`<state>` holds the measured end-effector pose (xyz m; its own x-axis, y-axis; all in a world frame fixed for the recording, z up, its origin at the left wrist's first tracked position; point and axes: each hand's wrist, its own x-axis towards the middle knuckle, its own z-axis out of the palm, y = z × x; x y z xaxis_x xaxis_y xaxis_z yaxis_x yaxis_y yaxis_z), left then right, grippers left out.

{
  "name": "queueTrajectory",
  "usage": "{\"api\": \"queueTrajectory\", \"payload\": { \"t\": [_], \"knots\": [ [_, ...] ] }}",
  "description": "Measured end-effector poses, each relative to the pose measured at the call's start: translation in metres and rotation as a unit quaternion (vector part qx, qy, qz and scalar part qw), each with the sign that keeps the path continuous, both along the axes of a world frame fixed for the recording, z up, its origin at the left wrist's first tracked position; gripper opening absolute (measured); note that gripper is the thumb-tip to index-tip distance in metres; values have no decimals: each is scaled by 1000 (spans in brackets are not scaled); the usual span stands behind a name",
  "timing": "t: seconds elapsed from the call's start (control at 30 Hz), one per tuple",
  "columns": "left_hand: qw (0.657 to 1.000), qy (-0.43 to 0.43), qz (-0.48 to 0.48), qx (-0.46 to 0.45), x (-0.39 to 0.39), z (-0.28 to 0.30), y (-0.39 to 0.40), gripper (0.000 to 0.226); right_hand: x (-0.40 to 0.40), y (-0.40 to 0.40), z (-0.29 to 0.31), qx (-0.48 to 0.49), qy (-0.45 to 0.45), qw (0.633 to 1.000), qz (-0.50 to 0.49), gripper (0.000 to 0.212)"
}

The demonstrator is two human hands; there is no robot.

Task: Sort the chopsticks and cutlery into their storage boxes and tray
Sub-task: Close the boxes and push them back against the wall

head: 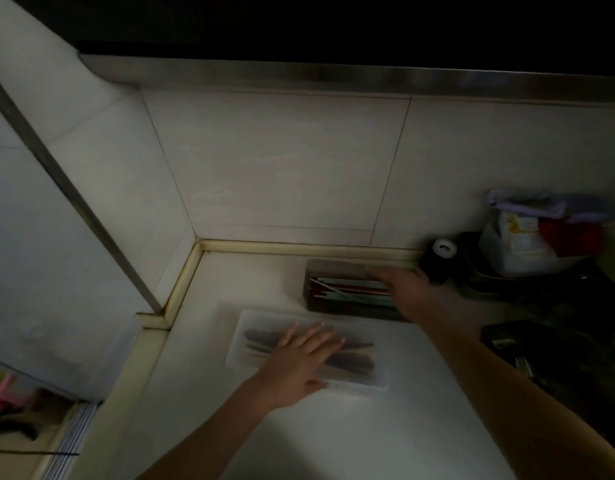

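Note:
A clear plastic box (254,337) with a translucent lid lies on the white counter, dark chopsticks showing through it. My left hand (300,365) rests flat on its lid with the fingers spread. Behind it stands a dark open box (337,268) filled with red, white and pale green chopsticks (347,289). My right hand (408,289) reaches over the right end of that box; its fingers are blurred and I cannot tell whether they hold anything. A dark tray with metal cutlery (522,362) sits at the right edge.
The counter (333,438) ends at tiled walls behind and to the left. A small dark jar with a white top (441,254) stands right of the open box. Further right is a bagged white container (527,237) on a dark tray.

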<state>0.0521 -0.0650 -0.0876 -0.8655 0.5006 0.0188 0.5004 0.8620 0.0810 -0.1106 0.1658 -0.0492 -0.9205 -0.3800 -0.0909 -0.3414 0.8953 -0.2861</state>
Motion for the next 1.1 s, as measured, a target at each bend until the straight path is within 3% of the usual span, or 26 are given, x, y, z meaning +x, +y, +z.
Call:
{"api": "queueTrajectory", "payload": {
  "t": [0.1, 0.2, 0.3, 0.43, 0.67, 0.8, 0.93, 1.03, 1.1],
  "knots": [
    [986, -115, 42, 110, -12, 22, 4, 67, 27, 12, -29, 18, -74, 997, 22, 50],
    [964, -90, 109, 225, -35, 35, 11, 49, 41, 14, -34, 27, -91, 995, -11, 54],
    [980, -62, 139, 126, -64, 30, 16, 57, 50, 7, -37, 54, -78, 994, -49, 52],
    [973, -173, 153, 12, -81, 11, 22, 69, 50, 3, -38, 65, -102, 990, -70, 50],
    [970, -173, 173, -3, -82, 14, 32, 71, 49, 3, -37, 48, -101, 992, -61, 51],
    [973, -123, 196, 4, -89, 24, 55, 57, 69, 30, -28, -103, -25, 992, -67, 49],
    [992, -66, 105, 22, -92, 26, 90, 39, 101, 90, -32, -12, 144, 958, -247, 49],
    [997, -57, 54, 24, -92, 27, 121, 38, 125, 126, -32, 43, 51, 918, -390, 47],
    [998, -53, 23, 18, -89, 27, 138, 39, 139, 138, -36, 31, -37, 909, -415, 45]
  ]
}}
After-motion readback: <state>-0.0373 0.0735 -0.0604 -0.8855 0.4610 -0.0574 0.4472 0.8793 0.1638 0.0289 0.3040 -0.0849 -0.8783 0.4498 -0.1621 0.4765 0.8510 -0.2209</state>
